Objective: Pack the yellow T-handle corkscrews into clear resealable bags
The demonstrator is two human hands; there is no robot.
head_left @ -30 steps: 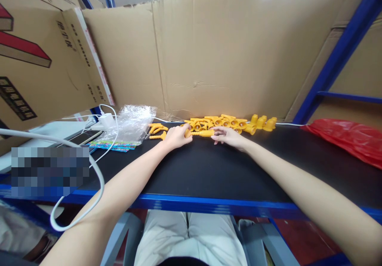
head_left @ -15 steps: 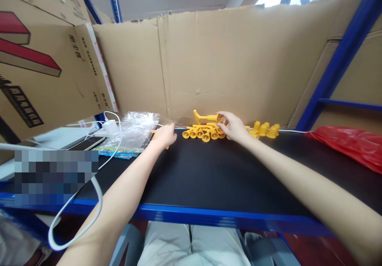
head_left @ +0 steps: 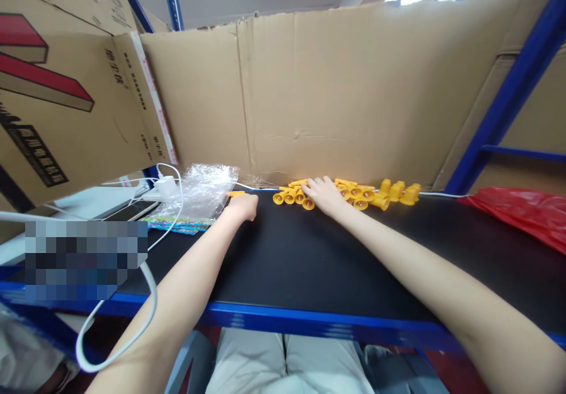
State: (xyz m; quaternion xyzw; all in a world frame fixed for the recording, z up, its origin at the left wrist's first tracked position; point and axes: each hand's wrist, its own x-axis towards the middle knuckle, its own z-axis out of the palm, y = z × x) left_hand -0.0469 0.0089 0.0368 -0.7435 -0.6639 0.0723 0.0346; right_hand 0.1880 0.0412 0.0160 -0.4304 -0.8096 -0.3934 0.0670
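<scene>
Several yellow plastic pieces with cup-shaped ends and thin stems (head_left: 308,204) lie in a row along the back of the black tabletop, their cups facing me. On top of them rests my right hand (head_left: 326,196), fingers stretched and apart, hiding part of the row. My left hand (head_left: 244,207) is closed beside the clear plastic bag, and a yellow plastic piece (head_left: 236,193) pokes out above its fingers. Most of that piece is hidden by the hand. At the row's right end stand several upright yellow cups (head_left: 397,191).
Left of my left hand lie a clear plastic bag (head_left: 201,187) and colourful packets (head_left: 177,225). A white cable (head_left: 152,299) loops over my left forearm. A cardboard sheet (head_left: 354,93) stands behind; a red plastic bag (head_left: 522,214) lies at right.
My right hand has moved left and down onto the row, its fingers now spread. The yellow piece it held raised is down among the others. My left hand has shifted slightly.
</scene>
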